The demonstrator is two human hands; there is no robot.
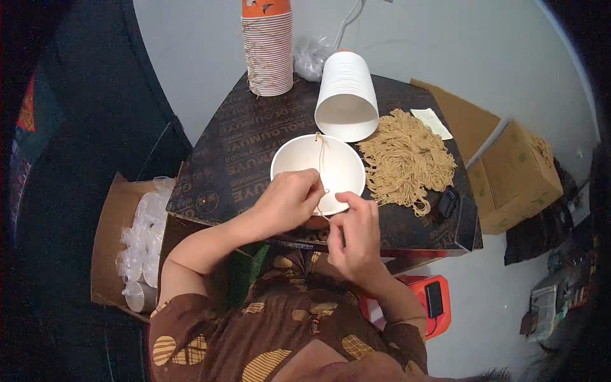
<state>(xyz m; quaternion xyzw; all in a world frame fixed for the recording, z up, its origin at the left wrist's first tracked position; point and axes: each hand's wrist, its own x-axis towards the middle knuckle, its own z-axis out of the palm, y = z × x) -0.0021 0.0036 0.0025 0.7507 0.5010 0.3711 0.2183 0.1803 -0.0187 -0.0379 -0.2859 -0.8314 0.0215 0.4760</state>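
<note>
A white paper bucket [344, 167] stands mouth up at the table's near edge. A tan cord [322, 153] passes through its far rim and runs across the opening to the near side. My left hand [291, 196], closed, pinches the cord over the near left rim, where a small loop or knot shows. At the near right rim my right hand [356, 232] is also closed, thumb and fingertips drawn together on the cord's end. The hands hide part of the bucket's near wall.
Behind the bucket lies a nested stack of white buckets [347, 79]. Farther left stands a tall stack of corded buckets [268, 57]. A heap of tan cords [410, 156] lies right, near a white paper [431, 123]. Cardboard boxes [519, 175] and an orange stool [439, 286] flank the table.
</note>
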